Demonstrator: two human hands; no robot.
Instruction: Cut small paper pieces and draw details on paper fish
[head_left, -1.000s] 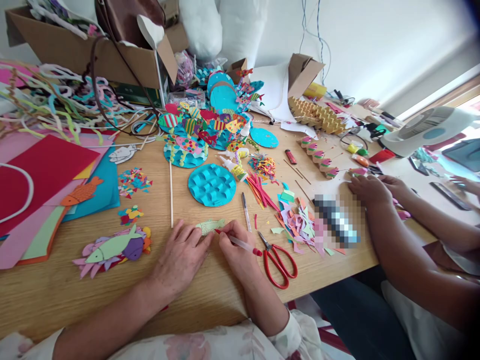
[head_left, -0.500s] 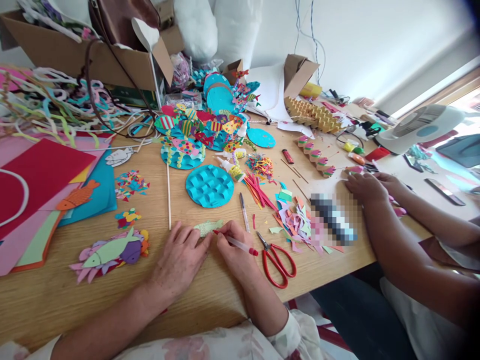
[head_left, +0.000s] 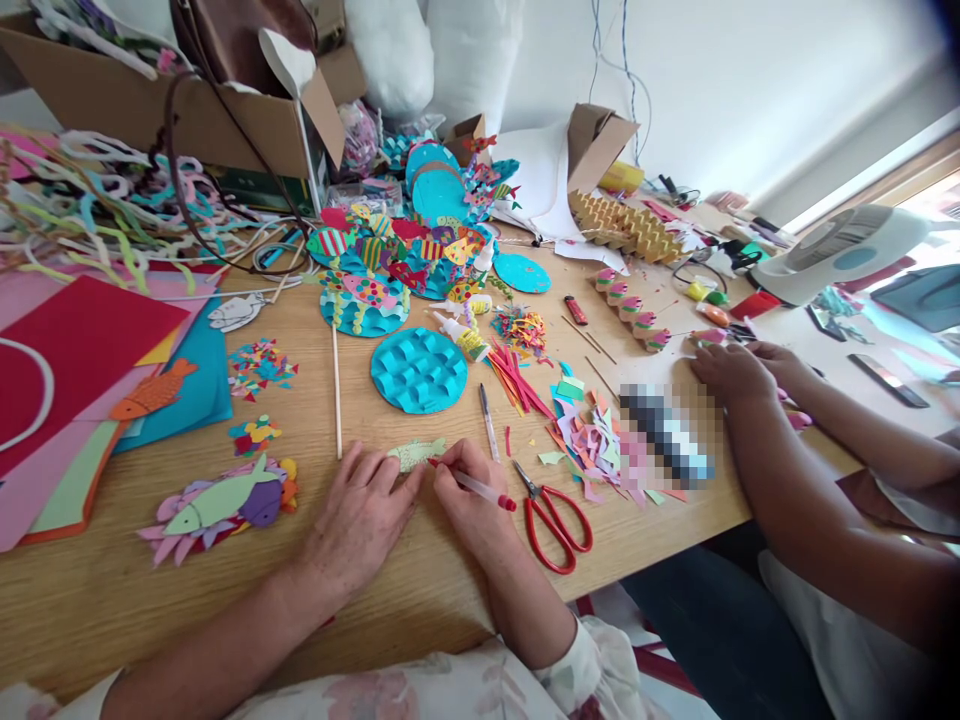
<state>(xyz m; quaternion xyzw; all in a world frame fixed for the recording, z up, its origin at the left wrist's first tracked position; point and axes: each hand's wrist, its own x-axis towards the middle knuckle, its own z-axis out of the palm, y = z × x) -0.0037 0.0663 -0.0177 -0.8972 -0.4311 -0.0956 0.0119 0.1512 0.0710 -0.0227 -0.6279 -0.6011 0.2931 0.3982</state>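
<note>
A pale green paper fish (head_left: 414,455) with small drawn marks lies flat on the wooden table. My left hand (head_left: 361,515) rests palm down at its lower left, fingers spread, one fingertip by the fish's edge. Pinched in my right hand (head_left: 471,500) is a pen (head_left: 484,489) with a clear barrel and red cap end, its red tip at the fish's right part. Red-handled scissors (head_left: 556,520) lie right of my right hand. Above the fish sits a round blue woven-paper disc (head_left: 419,370). A pile of cut paper fish (head_left: 225,505) is at the left.
A wooden stick (head_left: 337,390) and another pen (head_left: 489,422) lie near my hands. Paper scraps (head_left: 592,435) are to the right, coloured sheets (head_left: 71,370) at the left, a cardboard box (head_left: 180,130) behind. Another person's hands (head_left: 731,375) work at the right.
The view has shifted very slightly. My right hand and the pen tip have shifted very slightly at the fish, while my left hand stays in place.
</note>
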